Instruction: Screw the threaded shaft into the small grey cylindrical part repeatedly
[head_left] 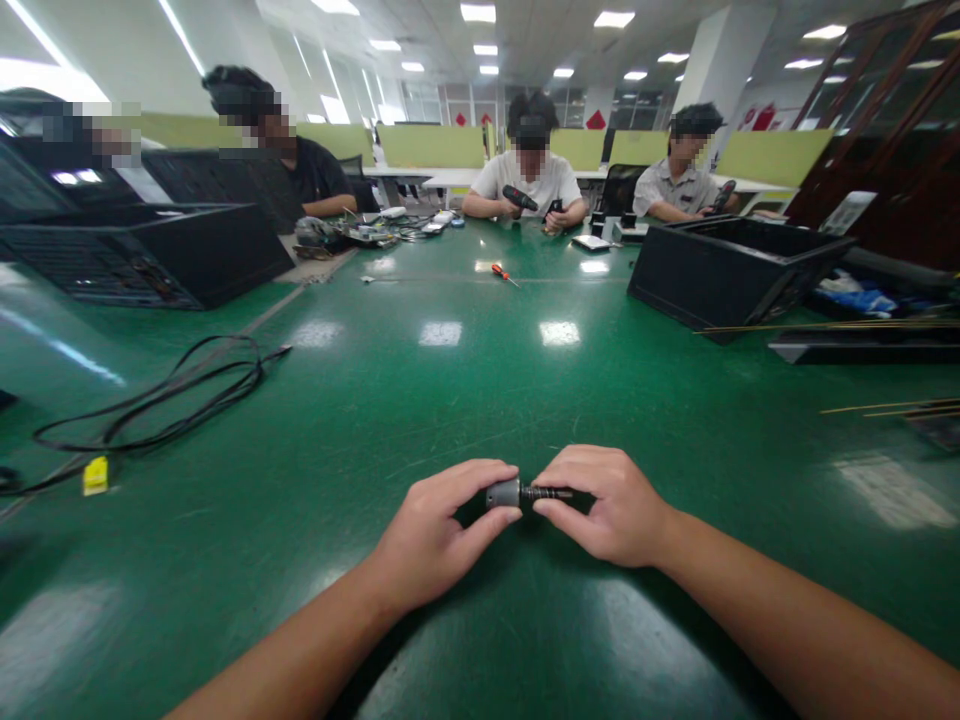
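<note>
Near the table's front, my left hand [457, 525] is closed round a short grey metal cylinder [504, 493] with a small hole in its side, pinched between thumb and fingers. From its right end runs a thin dark shaft [551, 493] with what looks like a coil or thread along it. My right hand [604, 505] pinches this shaft with thumb and fingers, its tip pointing right. Cylinder and shaft lie in one line, level, just above the green table [420, 400]. Whether the two pieces are joined is too small to tell.
A looped black cable [180, 395] with a yellow tag [95, 476] lies left. Black computer cases stand at left [225, 255] and right [712, 265]. An orange screwdriver [501, 272] lies farther back. Across the table sits a person [480, 190] holding a power drill [520, 197]; other people sit nearby.
</note>
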